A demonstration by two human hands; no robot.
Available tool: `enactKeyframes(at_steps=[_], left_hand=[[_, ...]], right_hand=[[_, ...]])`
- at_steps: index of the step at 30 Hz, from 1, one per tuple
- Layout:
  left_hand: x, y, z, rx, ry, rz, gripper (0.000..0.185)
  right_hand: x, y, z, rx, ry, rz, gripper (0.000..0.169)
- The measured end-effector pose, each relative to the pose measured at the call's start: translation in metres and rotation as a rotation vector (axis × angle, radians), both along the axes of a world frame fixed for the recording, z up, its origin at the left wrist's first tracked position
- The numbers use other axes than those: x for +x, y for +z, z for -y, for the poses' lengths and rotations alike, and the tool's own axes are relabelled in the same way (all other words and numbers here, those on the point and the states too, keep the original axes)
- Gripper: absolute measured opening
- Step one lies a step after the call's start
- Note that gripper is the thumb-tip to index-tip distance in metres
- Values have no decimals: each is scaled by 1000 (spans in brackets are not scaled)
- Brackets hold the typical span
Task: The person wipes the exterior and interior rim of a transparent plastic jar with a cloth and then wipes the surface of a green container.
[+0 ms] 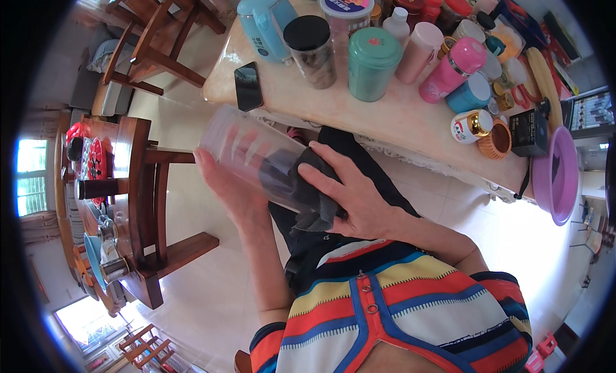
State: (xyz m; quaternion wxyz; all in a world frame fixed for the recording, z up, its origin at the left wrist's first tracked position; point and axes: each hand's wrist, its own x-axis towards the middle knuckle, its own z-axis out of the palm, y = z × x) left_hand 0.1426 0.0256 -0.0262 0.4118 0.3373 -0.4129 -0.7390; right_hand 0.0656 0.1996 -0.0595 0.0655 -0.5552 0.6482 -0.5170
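A clear plastic cylindrical container (pixel 240 151) lies tilted across my lap, held up off the table. My left hand (pixel 236 185) cradles it from below and behind, and its fingers show through the clear wall. A dark grey cloth (pixel 313 195) covers the container's lower right end, with some of it seen inside or through the wall. My right hand (pixel 356 195) grips the cloth against that end, its thumb and fingers spread over the fabric. Part of the right hand's fingers is hidden by the cloth.
Beyond my hands stands a marble-look table (pixel 385 118) with a phone (pixel 248 86), a blue electric kettle (pixel 267 24), a black-lidded jar (pixel 312 53), a green canister (pixel 374 67) and a pink thermos (pixel 452 69). A purple basin (pixel 556 175) sits at its right end. Wooden chairs (pixel 149 204) stand left.
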Motion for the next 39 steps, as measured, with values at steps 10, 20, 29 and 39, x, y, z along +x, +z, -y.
enactKeyframes(at_steps=[10,20,29,39], left_hand=[[-3,-26,-7,352,-114,-179,70],[-2,-18,-12,300,-83,-129,74],[-3,-6,-9,-226,-38,-202,77],[-19,1,-55,-321,-218,-125,113]], right_hand=[[-36,-5,29,-385,-24,354,60],[-13,-11,25,-421,-67,623,61],[-15,-14,-2,-90,218,1949,41],[-38,29,15,-14,-113,269,32]])
